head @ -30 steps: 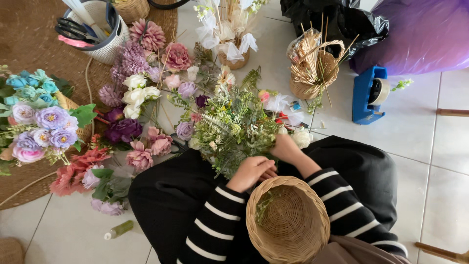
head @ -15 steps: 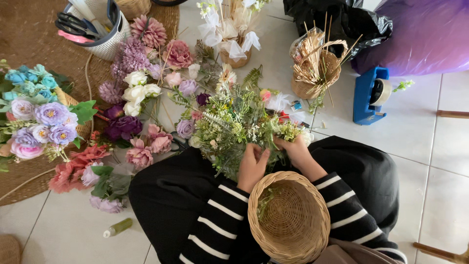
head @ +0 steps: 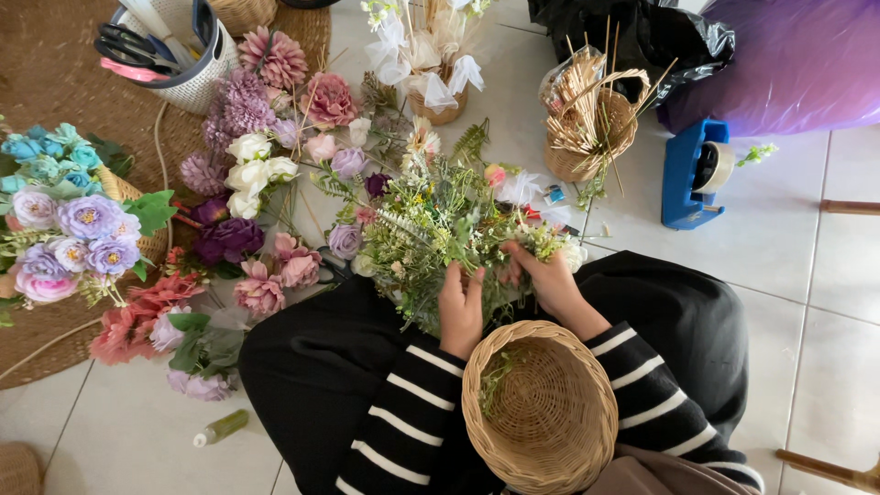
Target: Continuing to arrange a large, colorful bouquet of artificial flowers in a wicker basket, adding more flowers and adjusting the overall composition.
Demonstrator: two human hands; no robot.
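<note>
I sit on the floor with a round wicker basket [head: 541, 412] in my lap; a few green sprigs lie inside it. Both hands reach forward into a loose bunch of green and white artificial foliage [head: 431, 229] lying across my knees. My left hand [head: 460, 307] grips stems at the near edge of the bunch. My right hand [head: 547, 275] holds sprigs on the right side of the bunch, fingers curled into the leaves. My sleeves are black with white stripes.
Pink, purple, white and blue artificial flowers [head: 257, 202] lie at left on a woven mat [head: 46, 82]. A white tub with scissors [head: 165, 50] stands top left. A small basket of sticks [head: 587, 119], a blue tape dispenser [head: 692, 170] and a small bottle [head: 220, 427] lie nearby.
My left hand has slid from the basket rim forward into the foliage. My right hand has shifted slightly right among the sprigs. The view has tipped a little.
</note>
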